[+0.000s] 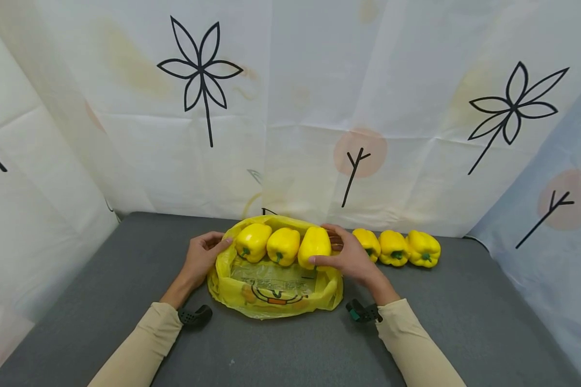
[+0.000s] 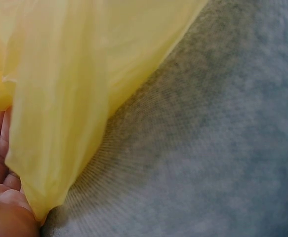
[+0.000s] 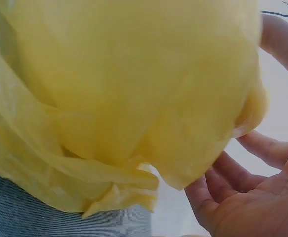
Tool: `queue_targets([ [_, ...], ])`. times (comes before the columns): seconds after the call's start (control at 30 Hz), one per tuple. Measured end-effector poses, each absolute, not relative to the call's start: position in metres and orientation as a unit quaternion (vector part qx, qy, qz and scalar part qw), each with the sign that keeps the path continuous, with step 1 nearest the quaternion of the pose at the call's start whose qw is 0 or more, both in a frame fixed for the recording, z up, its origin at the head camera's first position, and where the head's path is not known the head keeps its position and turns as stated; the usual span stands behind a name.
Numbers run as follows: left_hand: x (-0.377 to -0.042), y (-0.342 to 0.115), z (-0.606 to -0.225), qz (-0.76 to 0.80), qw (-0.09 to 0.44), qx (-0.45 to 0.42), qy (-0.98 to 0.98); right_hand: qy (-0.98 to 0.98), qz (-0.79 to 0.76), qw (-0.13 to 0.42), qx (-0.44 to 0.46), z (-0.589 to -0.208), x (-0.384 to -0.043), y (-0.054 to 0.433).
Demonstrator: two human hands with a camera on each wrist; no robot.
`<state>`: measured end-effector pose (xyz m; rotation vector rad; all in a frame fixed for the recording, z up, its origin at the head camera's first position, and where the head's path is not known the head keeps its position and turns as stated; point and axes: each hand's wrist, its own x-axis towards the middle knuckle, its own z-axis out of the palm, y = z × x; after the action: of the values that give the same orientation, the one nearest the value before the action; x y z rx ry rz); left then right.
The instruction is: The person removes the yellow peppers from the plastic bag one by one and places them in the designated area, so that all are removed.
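A yellow plastic bag [image 1: 276, 309] lies with its mouth spread wide on the dark table. Inside, along its far side, two yellow bell peppers [image 1: 253, 243] sit side by side, stems toward me. My right hand [image 1: 351, 255] holds another yellow bell pepper [image 1: 314, 247] at the bag's right end, thumb on the near side. In the right wrist view the bag covers most of that pepper. At the left end, my left hand [image 1: 202, 259] pinches the bag's rim between thumb and fingers. The left wrist view shows the bag's side hanging by that hand [image 2: 5, 197].
Three more yellow bell peppers [image 1: 394, 248] stand in a row on the grey table [image 1: 281, 349], right of my right hand. Behind the table hangs a pale cloth [image 1: 300, 177] with plant drawings. A dark strap device [image 1: 193, 316] sits at each wrist.
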<state>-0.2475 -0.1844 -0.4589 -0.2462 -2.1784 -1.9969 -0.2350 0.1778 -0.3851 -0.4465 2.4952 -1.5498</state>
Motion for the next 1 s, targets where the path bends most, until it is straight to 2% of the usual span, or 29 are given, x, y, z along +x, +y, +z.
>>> queue_targets([
  [0.3, -0.248, -0.185, -0.459, -0.669, 0.094, -0.09, -0.731, 0.828, -0.533, 0.076, -0.158, -0.373, -0.229, 0.185],
  [0.6, -0.249, -0.185, -0.459, -0.671, 0.09, -0.086, -0.731, 0.822, -0.537, 0.039, -0.185, -0.361, -0.219, 0.198],
  [1.0, -0.249, -0.185, -0.459, -0.675, 0.088, -0.087, -0.728, 0.826, -0.533, 0.027, -0.181, -0.351, -0.203, 0.218],
])
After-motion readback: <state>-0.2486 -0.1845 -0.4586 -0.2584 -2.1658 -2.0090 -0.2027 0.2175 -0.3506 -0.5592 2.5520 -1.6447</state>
